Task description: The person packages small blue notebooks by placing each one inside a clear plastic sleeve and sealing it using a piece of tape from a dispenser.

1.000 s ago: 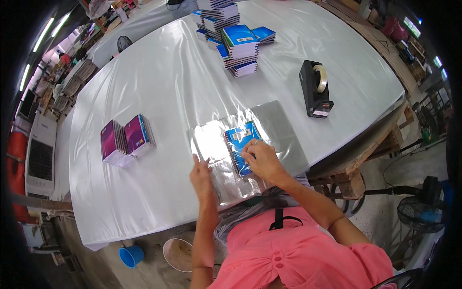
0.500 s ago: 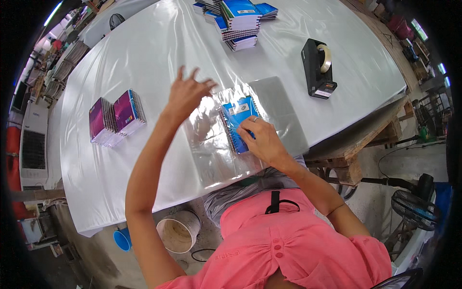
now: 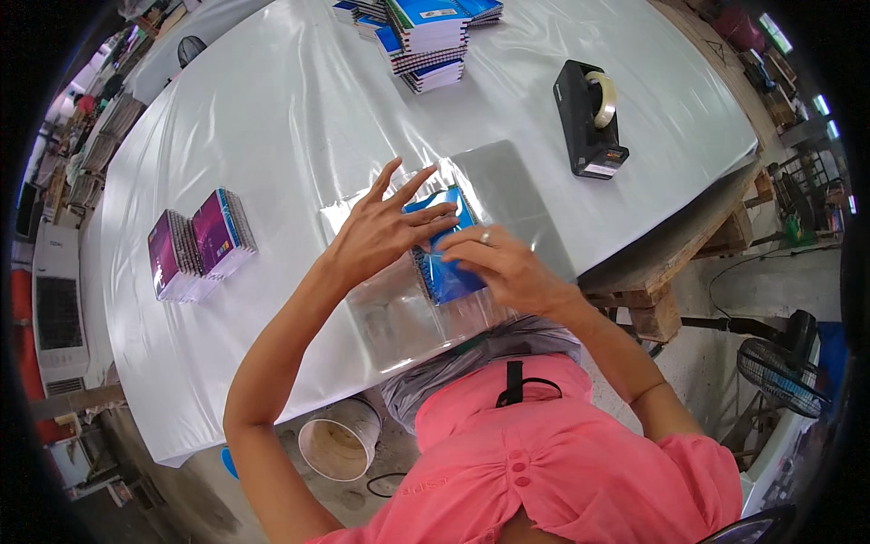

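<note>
A blue spiral-bound notebook (image 3: 450, 283) lies on sheets of clear plastic film (image 3: 507, 181) at the table's near edge. My left hand (image 3: 385, 225) is open, its spread fingers reaching over the notebook's upper left part. Over the notebook's middle right is my right hand (image 3: 512, 267), its thumb and fingers curled together close to the cover. Whether a bit of film is caught between those fingertips cannot be made out. The two hands nearly meet and cover much of the notebook.
Purple spiral notebooks (image 3: 214, 238) stand in two small stacks at the left. More blue notebooks (image 3: 426, 41) are piled at the far side. A black tape dispenser (image 3: 580, 122) sits at the right. Below the table edge stands a white bucket (image 3: 340, 442); a fan (image 3: 781, 374) is at the right.
My left hand has come down and right, from beside the notebook to over it. My right hand has shifted slightly, its fingers still curled at the cover. The view has moved a little.
</note>
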`<state>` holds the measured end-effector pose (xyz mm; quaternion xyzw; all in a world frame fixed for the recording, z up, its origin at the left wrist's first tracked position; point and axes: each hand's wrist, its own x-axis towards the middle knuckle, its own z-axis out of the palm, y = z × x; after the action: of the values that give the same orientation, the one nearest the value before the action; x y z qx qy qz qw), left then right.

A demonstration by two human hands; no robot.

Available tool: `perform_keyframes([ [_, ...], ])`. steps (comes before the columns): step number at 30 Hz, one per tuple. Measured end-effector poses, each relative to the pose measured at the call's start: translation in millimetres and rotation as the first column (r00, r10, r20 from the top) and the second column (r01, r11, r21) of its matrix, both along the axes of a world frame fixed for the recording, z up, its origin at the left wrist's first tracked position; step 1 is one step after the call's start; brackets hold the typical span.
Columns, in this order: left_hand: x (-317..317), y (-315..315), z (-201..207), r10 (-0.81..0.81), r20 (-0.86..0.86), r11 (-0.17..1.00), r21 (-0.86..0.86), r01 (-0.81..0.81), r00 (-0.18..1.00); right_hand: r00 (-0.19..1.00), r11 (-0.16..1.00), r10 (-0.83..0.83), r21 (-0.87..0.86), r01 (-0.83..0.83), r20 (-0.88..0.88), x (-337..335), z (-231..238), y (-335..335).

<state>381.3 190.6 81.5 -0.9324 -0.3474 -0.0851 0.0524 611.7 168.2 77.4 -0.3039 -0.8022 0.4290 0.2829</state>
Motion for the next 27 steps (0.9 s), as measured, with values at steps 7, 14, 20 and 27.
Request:
perform_keyframes([
  [7,3.2,0.7,0.1,0.008,0.072,0.996,0.086,-0.014,0.997,0.950,0.848,0.071,0.483,-0.218,0.304,27.0,-23.9,31.2],
  [14,10.1,7.8,0.0,0.009,0.192,0.998,0.058,-0.021,0.981,0.895,0.814,0.164,0.456,-0.361,0.415,28.8,-12.8,44.9],
  [20,17.3,21.4,-14.8,0.041,0.200,0.999,-0.027,-0.036,0.979,0.914,0.865,0.204,0.372,-0.336,0.351,28.6,-11.6,47.1],
  [27,23.6,34.1,-0.3,0.155,0.198,0.981,-0.151,-0.126,0.968,0.918,0.856,0.163,0.411,-0.314,0.361,29.8,-11.3,40.3],
])
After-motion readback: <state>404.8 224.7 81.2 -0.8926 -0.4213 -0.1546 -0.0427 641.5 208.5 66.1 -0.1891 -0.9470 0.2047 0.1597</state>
